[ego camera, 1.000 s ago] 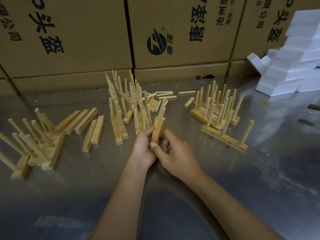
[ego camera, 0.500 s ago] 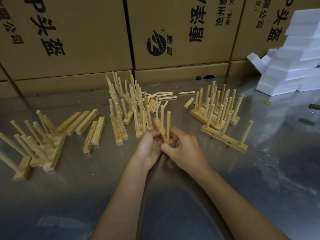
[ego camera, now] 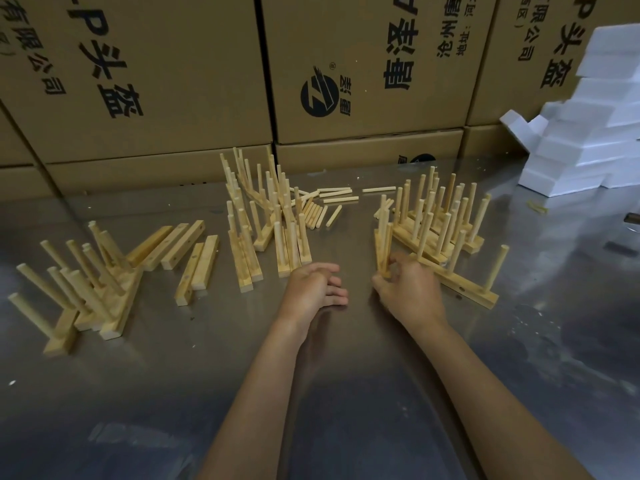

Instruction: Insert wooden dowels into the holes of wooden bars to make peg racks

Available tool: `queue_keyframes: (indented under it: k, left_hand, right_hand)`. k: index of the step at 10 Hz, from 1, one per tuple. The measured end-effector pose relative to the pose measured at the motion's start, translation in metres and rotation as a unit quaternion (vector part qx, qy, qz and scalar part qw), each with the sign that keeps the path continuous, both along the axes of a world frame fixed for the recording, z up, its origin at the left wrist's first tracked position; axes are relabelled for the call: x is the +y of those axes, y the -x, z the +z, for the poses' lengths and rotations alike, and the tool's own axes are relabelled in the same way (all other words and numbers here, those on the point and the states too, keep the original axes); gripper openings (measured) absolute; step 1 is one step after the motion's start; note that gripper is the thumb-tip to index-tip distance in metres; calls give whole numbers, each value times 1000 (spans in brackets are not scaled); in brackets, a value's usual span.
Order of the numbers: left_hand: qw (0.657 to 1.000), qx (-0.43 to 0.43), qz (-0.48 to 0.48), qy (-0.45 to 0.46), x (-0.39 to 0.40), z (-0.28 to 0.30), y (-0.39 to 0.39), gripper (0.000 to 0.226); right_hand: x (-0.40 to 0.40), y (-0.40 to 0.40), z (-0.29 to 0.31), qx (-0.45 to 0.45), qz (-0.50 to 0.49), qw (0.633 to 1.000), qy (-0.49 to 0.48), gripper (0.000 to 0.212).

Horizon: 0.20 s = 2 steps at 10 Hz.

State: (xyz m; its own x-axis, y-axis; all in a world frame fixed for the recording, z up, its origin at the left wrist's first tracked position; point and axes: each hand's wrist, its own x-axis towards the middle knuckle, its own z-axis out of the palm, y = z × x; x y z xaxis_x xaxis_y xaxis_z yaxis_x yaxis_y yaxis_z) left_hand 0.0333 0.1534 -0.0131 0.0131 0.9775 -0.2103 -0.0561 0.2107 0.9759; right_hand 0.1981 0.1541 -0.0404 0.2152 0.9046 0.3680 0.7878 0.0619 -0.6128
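Two hands, head view: both low over the metal surface [ego camera: 346, 393], forearms reaching in from the near edge.
right hand [ego camera: 408, 292]: fingers curled round the near end of a pegged rack [ego camera: 382, 251], holding it on the surface just beside the finished group at right; judged to be parking it with the done ones.
left hand [ego camera: 317, 289]: released, fingers loosely bent, holding nothing, close above or on the surface (cannot tell which) just in front of the middle cluster; likely free to fetch the next bar.
finished racks, right [ego camera: 440, 223]: dowels upright, bars packed side by side; one longer rack [ego camera: 460, 282] lies nearest, touching or just behind the right hand.
middle cluster [ego camera: 266, 230]: bars with dowels standing, some leaning; cannot tell which are complete.
loose dowels [ego camera: 329, 202]: lying flat behind the middle cluster, within reach as supply.
bare bars [ego camera: 180, 247]: several flat at left of centre, holes showing, no dowels in yet; work remaining.
left pile [ego camera: 79, 292]: racks tipped over, dowels slanting.
backdrop: cardboard boxes [ego camera: 363, 64] along the far edge, white foam blocks [ego camera: 595, 140] stacked far right.
stage: judged between racks, one being set aside, next not yet picked.
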Motion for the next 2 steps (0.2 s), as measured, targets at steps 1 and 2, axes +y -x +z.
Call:
queue_keyframes:
  k: [1,2]
  left_hand:
    - [1000,12,11,-9,2,-1,1,30]
    - [999,32,9,-12,0,-4,0,30]
  right_hand:
    - [1,-1,0,16,-12,1000,17,28]
    - [-9,-2,8,30,-31,999,11,35]
